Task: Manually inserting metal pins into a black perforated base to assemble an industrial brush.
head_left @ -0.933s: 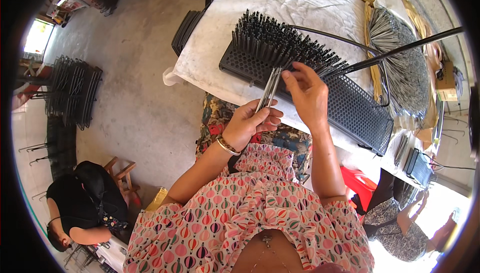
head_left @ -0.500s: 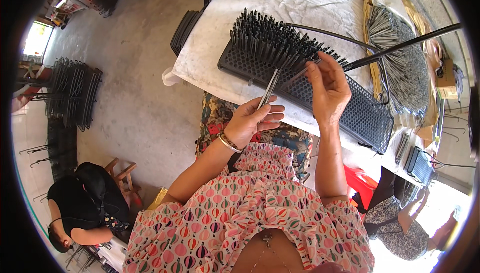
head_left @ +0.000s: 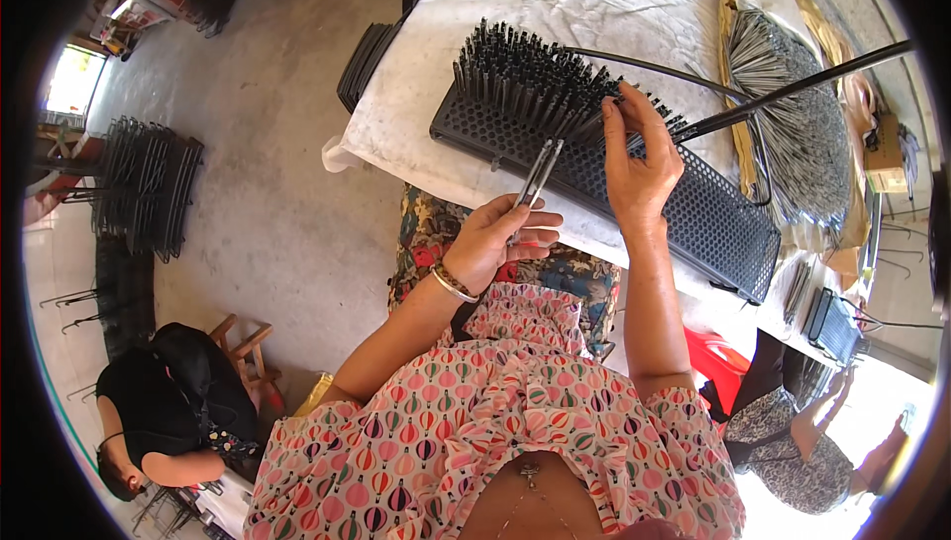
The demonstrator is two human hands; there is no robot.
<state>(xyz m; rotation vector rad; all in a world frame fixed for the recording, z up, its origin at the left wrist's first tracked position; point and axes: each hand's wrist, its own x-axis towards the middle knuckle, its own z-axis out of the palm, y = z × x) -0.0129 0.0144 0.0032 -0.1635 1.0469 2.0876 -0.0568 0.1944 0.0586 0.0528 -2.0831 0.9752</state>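
Shining silvery-grey, slim held rods (head_left: pixel 538 169) lie together; black rods (head_left: pixel 520 69) bristle densely.

I see bright daylight at the opening (head_left: pixel 74 79) on the left, while glare washes out the lower right. Toward the dark corners, my fisheye view bends straight edges.

A co-worker in black (head_left: pixel 163 406) is beside a wooden stool (head_left: pixel 254 340), a cardboard box (head_left: pixel 885 159) far right.
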